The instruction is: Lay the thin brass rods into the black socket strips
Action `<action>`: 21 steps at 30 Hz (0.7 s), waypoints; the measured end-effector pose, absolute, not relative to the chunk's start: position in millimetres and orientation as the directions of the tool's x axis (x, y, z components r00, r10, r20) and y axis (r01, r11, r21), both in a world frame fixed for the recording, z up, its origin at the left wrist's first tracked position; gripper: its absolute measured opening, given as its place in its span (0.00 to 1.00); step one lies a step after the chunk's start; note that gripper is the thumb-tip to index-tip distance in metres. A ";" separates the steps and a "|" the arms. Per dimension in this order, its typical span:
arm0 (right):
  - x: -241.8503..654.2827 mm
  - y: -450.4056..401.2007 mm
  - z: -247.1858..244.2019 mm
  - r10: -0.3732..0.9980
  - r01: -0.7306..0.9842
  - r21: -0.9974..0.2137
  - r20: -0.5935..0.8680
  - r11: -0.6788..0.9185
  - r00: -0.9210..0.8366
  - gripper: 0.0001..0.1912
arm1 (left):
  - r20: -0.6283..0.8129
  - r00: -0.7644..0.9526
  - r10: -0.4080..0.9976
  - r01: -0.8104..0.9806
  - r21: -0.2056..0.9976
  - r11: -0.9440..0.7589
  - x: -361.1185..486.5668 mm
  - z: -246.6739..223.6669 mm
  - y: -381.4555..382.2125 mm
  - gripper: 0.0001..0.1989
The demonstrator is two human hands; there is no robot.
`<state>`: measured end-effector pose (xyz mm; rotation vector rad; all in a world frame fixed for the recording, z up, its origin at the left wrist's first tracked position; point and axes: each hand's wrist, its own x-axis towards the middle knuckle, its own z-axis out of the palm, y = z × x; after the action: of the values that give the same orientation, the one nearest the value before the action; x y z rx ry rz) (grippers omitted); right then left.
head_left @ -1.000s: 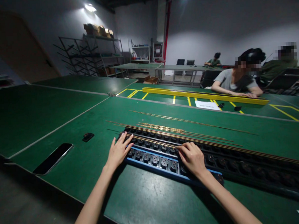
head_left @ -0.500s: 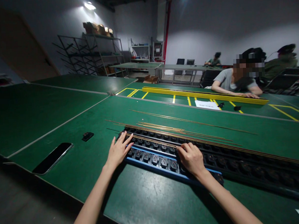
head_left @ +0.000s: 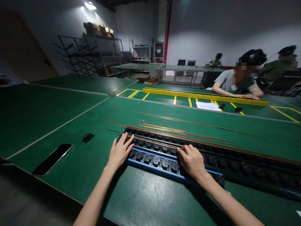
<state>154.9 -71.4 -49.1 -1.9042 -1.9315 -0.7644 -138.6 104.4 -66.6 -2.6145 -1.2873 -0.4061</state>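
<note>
A short black strip with blue edges lies on the table in front of me, lined with several black socket-like modules. My left hand rests on the left end of the strips, fingers spread and flat. A thin brass rod runs from under those fingers towards my right hand. The right thumb and forefinger are pinched together at the rod, over the middle of the strip; the exact contact is hidden. Behind it, longer black strips with similar modules stretch off to the right.
Several loose brass rods lie behind the strips. To the left are a phone and a small black module. Across the green table sit a long yellow rail, a paper sheet and a co-worker.
Both hands keep practically the same place and pose. The co-worker across the table has shifted slightly.
</note>
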 end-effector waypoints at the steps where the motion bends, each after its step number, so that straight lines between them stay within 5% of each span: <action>1: 153.9 -71.4 -48.1 0.814 0.990 0.140 0.579 -0.034 -0.055 0.09 | 0.329 0.581 0.744 0.798 -0.052 -0.601 -138.6 -66.4 104.3 0.24; 12: 135.9 -56.3 -50.7 0.841 0.998 -0.042 0.541 0.047 -0.017 0.21 | 0.332 0.577 0.747 0.800 -0.046 -0.598 -138.3 -65.2 104.3 0.23; 21: 100.7 -25.6 -54.5 0.970 0.979 -0.186 0.241 0.083 -0.036 0.32 | 0.335 0.580 0.743 0.795 -0.032 -0.606 -139.1 -64.2 103.9 0.23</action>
<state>100.7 -25.6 -54.5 -1.9416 -2.0640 -0.0427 -139.1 103.9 -64.2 -2.6296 -1.2926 -0.4323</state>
